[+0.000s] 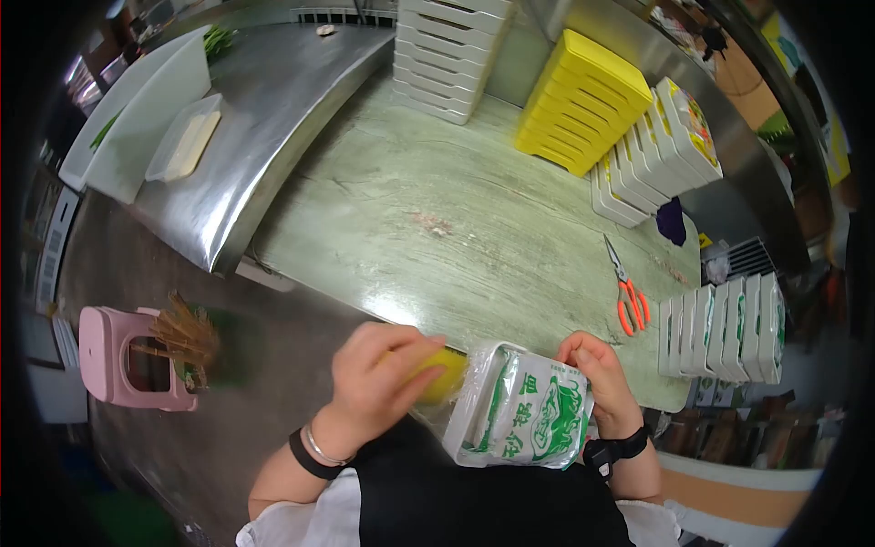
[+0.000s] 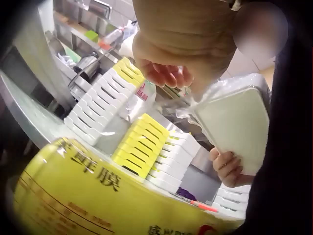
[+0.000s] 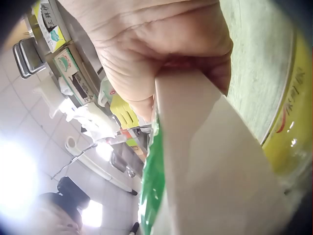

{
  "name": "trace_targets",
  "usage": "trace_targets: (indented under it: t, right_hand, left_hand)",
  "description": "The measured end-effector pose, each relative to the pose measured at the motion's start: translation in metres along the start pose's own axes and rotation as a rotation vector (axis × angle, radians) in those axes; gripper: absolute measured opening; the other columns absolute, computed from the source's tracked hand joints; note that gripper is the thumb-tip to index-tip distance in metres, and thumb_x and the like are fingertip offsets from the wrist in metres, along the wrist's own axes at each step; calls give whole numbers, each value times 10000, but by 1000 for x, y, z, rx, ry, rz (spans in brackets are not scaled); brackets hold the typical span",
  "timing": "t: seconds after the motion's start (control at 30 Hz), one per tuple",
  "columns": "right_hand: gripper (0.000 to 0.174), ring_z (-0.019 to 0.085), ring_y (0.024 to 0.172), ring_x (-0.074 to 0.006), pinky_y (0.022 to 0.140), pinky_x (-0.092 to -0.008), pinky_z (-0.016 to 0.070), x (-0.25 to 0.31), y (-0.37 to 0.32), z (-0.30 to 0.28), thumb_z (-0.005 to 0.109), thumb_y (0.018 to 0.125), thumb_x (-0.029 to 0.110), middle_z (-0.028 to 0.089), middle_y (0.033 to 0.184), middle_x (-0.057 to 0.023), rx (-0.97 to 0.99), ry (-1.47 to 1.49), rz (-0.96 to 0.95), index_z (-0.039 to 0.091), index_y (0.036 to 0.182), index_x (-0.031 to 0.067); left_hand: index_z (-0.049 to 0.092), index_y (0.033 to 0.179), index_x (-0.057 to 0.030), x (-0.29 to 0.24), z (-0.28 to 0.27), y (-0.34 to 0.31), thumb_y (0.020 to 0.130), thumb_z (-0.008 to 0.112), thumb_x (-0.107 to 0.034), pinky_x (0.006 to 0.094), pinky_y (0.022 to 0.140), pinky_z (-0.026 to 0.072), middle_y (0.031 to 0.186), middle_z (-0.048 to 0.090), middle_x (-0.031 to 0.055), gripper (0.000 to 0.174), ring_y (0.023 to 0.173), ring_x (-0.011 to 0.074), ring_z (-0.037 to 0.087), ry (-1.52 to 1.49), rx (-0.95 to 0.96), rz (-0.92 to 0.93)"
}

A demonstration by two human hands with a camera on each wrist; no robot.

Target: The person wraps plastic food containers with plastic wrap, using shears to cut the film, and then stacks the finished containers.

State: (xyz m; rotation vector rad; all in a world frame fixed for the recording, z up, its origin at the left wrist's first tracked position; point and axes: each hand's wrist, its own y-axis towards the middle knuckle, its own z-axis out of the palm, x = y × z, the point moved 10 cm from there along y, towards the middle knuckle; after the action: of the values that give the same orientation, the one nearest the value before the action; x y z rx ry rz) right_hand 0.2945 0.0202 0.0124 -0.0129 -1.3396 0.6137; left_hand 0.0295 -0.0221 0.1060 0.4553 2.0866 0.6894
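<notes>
My right hand (image 1: 603, 374) grips the side of a white tray (image 1: 469, 424) tilted towards me. In it sits a white packet with green print (image 1: 542, 410). Clear cling film (image 2: 195, 105) bunches at the tray's edge, close to my left hand (image 1: 378, 374). That hand passes over a yellow cling film roll (image 1: 444, 376), its fingers bent. I cannot tell whether they pinch the film. From the left wrist, the printed roll fills the foreground and the right fingers (image 2: 227, 169) hold the tray from its far side. In the right wrist view the right thumb and fingers clasp the tray's edge.
Stacked white trays (image 1: 447, 64) and yellow trays (image 1: 583, 100) stand at the table's back. Beside them are filled trays (image 1: 665, 146); more packed trays (image 1: 725, 328) stand at right. Orange-handled pliers (image 1: 629, 292) lie nearby. A pink stool (image 1: 114, 356) is on the floor, left.
</notes>
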Motion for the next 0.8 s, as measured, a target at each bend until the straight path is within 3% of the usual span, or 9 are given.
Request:
trace_targets:
  t: [0.17,0.27,0.37,0.47,0.5,0.6,0.7,0.8]
  right_hand:
    - [281,602,763,-85,694,-220,486,1,6,7,639,926,302,651,857,-39,1,-17,8,583,959,28]
    - [276,611,769,-88,697,-222,492,3,4,8,654,917,291,661,865,-48,-8,-31,-3,583,960,27]
    - [260,620,764,-92,691,-227,501,6,2,5,660,914,271,668,867,-56,-29,-51,-28,586,958,25]
    - [240,628,757,-96,687,-231,508,9,2,7,659,914,249,672,865,-62,-39,-52,-37,589,954,23]
    - [233,630,755,-97,687,-232,509,10,2,7,657,915,243,673,864,-63,-47,-59,-30,589,952,23]
    - [221,629,752,-96,685,-231,509,10,2,4,654,917,234,672,861,-64,-74,-57,-27,589,947,24]
    - [214,622,748,-92,679,-231,506,9,2,3,651,918,230,669,857,-61,-79,-25,-30,589,944,26]
    - [212,617,744,-89,674,-231,503,9,3,3,650,918,228,665,852,-56,-81,-1,-30,588,942,27]
  left_hand:
    - [688,920,-81,-9,9,1,623,765,-14,328,610,463,830,613,64,314,698,238,587,29,-73,95]
    - [652,909,-62,0,10,3,683,739,-7,317,615,455,798,591,77,249,674,225,569,70,-93,69]
    - [588,924,-52,43,2,-6,809,653,-18,271,614,461,825,597,59,137,704,181,577,20,-264,-155]
    - [553,979,-46,134,39,-50,932,556,-81,257,625,466,857,600,50,58,737,120,574,-851,-253,-957]
    - [533,1016,-51,131,40,-49,989,496,-126,260,652,496,895,603,38,87,781,86,575,-890,-208,-942]
    - [529,1133,-21,113,47,-51,1011,479,-219,281,699,529,972,639,87,238,816,143,611,-1005,-135,-1040]
    - [468,1284,-5,101,60,-60,1033,392,-375,332,738,554,1112,654,160,454,943,219,663,-1201,-4,-1104]
    - [466,1319,17,84,88,-86,1029,316,-473,370,764,554,1197,631,190,589,1021,253,655,-1311,280,-1211]
